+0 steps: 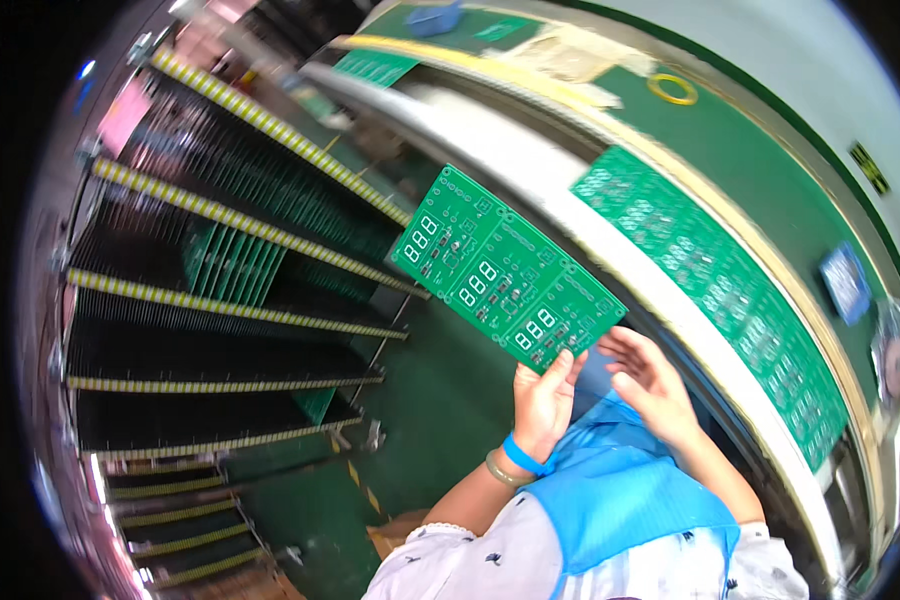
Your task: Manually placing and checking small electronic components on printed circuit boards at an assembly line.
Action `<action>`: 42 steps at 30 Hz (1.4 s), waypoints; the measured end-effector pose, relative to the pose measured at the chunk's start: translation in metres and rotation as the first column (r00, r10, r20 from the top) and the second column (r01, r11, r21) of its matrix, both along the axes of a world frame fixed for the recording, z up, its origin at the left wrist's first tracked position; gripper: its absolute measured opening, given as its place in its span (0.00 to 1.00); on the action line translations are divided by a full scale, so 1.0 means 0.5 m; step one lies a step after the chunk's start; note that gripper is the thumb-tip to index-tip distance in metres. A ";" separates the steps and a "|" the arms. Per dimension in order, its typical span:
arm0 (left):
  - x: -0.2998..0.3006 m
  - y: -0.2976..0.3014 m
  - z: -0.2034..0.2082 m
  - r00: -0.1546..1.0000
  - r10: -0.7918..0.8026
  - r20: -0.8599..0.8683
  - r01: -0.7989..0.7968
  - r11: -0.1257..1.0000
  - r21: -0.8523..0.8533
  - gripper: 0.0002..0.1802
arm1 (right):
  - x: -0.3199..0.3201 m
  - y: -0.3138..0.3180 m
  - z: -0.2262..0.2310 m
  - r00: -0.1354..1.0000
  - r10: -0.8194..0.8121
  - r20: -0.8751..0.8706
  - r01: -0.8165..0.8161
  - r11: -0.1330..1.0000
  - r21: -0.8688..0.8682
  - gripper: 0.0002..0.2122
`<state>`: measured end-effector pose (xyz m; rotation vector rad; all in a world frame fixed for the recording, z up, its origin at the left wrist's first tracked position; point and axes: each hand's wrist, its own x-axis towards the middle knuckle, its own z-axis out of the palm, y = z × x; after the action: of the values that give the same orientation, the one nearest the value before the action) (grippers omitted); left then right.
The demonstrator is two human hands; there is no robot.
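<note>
A green circuit board (500, 265) with several white digit outlines and small mounted parts is held up in front of me, tilted. My left hand (547, 400) grips its lower edge, the thumb on top and the other fingers hidden beneath. Close to the board's lower right corner is my right hand (655, 385), its fingers apart and slightly curled with nothing in them; whether a fingertip touches the edge I cannot tell. A row of similar green boards (720, 290) lies along the bench at my right.
On my left stands a tall slotted rack (240, 220) with yellow-striped rails, holding some green boards (235, 262). The white bench edge (510, 130) curves past my right side. Farther over are a yellow tape ring (673, 89), a blue tray (846, 283) and a clear plastic bag (895, 350).
</note>
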<state>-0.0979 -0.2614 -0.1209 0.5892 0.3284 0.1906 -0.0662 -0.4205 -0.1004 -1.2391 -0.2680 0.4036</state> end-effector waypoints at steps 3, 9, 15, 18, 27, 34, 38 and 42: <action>0.007 -0.094 0.027 0.975 -0.220 0.019 0.216 0.967 0.136 0.16 | -0.008 -0.019 0.013 0.967 -0.216 -0.132 0.235 0.960 0.151 0.19; 0.023 -0.187 0.036 0.545 -0.819 -0.179 0.773 0.408 0.486 0.14 | -0.042 -0.219 0.032 0.778 -0.609 -0.158 0.626 0.729 0.276 0.13; 0.061 -0.313 0.099 0.259 -0.965 -0.031 0.440 0.089 0.894 0.08 | -0.256 -0.684 0.101 0.204 -0.955 0.216 0.977 0.184 -0.108 0.19; 0.070 -0.371 0.121 0.152 -0.988 -0.006 0.293 0.039 0.955 0.08 | -0.408 -0.901 0.119 0.142 -0.984 0.112 0.962 0.110 -0.250 0.15; 0.081 -0.588 0.124 -0.152 -0.986 0.062 -0.033 0.068 0.997 0.11 | -0.486 -1.069 0.027 0.113 -0.989 -0.100 0.875 0.146 -0.461 0.12; 0.070 -0.721 0.123 -0.214 -0.974 -0.078 -0.280 -0.016 0.960 0.23 | -0.446 -1.062 -0.002 0.149 -0.975 -0.167 0.841 0.214 -0.498 0.11; 0.065 -0.770 0.101 -0.276 -0.943 -0.188 -0.442 -0.049 0.896 0.34 | -0.447 -1.052 -0.010 0.126 -0.977 -0.169 0.825 0.198 -0.529 0.10; 0.063 -0.795 0.070 -0.253 -0.935 -0.249 -0.563 -0.067 0.824 0.38 | -0.459 -1.056 -0.005 0.158 -0.977 -0.140 0.738 0.211 -0.641 0.09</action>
<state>-0.0662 -0.6589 -0.0860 1.7330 -2.1590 -0.3492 -0.2958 -0.9484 -0.1027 -1.4270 1.1709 -0.3313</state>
